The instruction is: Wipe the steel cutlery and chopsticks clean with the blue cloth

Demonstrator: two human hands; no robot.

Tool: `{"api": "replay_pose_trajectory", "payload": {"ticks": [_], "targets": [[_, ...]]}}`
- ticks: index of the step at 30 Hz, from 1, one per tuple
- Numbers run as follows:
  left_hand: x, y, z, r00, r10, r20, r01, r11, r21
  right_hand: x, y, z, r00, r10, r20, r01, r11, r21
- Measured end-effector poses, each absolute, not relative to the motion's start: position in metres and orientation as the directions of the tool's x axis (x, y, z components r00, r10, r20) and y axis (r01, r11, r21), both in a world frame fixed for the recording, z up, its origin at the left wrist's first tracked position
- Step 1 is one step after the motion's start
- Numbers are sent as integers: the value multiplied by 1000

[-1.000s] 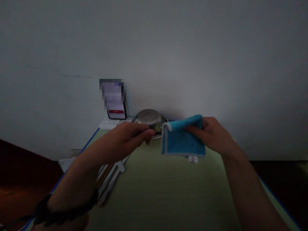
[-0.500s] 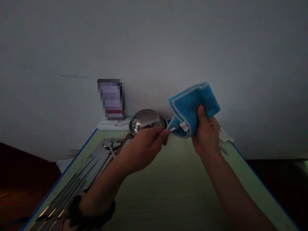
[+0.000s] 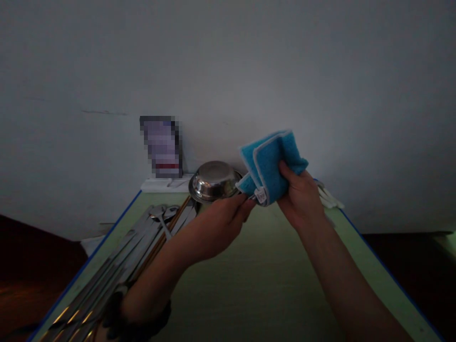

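My right hand (image 3: 302, 197) grips a folded blue cloth (image 3: 272, 164) with pale edging and a white tag, thumb pressed on its face. My left hand (image 3: 223, 225) is closed on the end of a thin metal utensil (image 3: 252, 196). Only a short shiny length of it shows; the rest goes into the cloth's fold, so its kind is hidden. Both hands are raised over the table (image 3: 249, 289), close together. An upside-down steel bowl (image 3: 214, 179) lies just behind my left hand.
Along the table's left side lie several long metal utensils (image 3: 96, 285), spoons (image 3: 162, 216) and brown chopsticks (image 3: 180, 213). A blurred upright screen (image 3: 164, 147) stands by the wall on a white strip (image 3: 156, 185). White items (image 3: 329, 197) lie at the far right edge.
The cloth and my right hand have moved left and slightly down, closer to my left hand. Less of the metal utensil shows between them now.
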State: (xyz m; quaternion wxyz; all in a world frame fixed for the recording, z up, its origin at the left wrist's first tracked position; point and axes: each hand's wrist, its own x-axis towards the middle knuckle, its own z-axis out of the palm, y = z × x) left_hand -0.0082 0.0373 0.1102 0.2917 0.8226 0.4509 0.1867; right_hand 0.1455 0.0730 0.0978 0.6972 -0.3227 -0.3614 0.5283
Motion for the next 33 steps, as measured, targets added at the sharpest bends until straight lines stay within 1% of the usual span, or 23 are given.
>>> {"api": "replay_pose_trajectory", "payload": {"ticks": [3,4,6,8,10,12,14,16,20,23,26,28,33], "targets": [[-21,37,120,546,837,27,653,-446,613,162,71,100,-6,965,263,-324,247,-913],[-27,37,124,556,831,24,659,-458,596,169,70,101,-73,956,283,-244,258,-935],[-39,37,131,583,812,8,673,-489,554,183,67,104,-219,937,271,-26,272,-962],[-49,36,137,599,801,1,690,-517,507,194,63,109,-357,907,222,219,312,-924],[-56,36,141,599,800,-5,710,-529,465,200,60,115,-523,843,128,400,376,-836],[-59,36,144,592,806,-14,724,-524,448,200,56,121,-642,766,38,476,437,-763],[-59,35,145,586,810,-14,729,-520,445,197,54,125,-706,708,-14,492,476,-729],[-56,34,146,583,813,2,728,-523,443,195,51,128,-720,693,-35,505,490,-710],[-52,32,147,592,805,29,717,-543,437,193,47,132,-693,719,-52,557,487,-672],[-52,31,147,592,804,59,709,-554,436,194,46,132,-685,728,-35,557,493,-668],[-54,32,147,575,814,84,702,-543,461,193,47,129,-653,756,49,524,498,-691],[-57,34,147,565,821,88,691,-529,493,192,48,128,-597,793,119,510,490,-707],[-58,37,144,512,850,126,661,-483,575,185,49,125,-347,887,305,476,447,-758]]}}
